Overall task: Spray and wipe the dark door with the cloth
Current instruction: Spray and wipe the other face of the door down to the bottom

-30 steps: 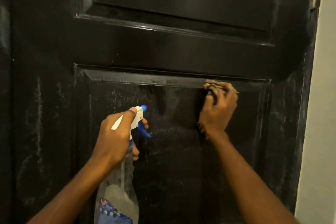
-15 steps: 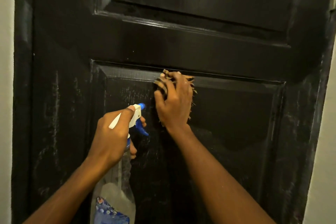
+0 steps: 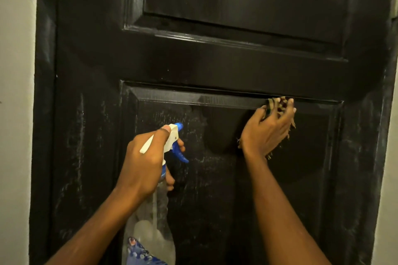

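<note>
A dark panelled door [image 3: 215,66] fills the view, its lower panel streaked with pale smears on the left. My left hand [image 3: 144,163] grips a clear spray bottle [image 3: 150,221] with a white head and blue trigger, its nozzle pointing at the lower panel. My right hand [image 3: 267,131] presses a frayed tan cloth [image 3: 277,105] against the upper right of the lower panel, just under the moulding. Most of the cloth is hidden beneath my palm.
Pale wall [image 3: 15,114] borders the door frame on the left, and a strip of wall [image 3: 387,178] shows on the right. The upper door panel [image 3: 243,0] looks glossy.
My right hand has swept the cloth left along the top of the lower panel and back to the right. The left hand has kept the bottle in about the same place.
</note>
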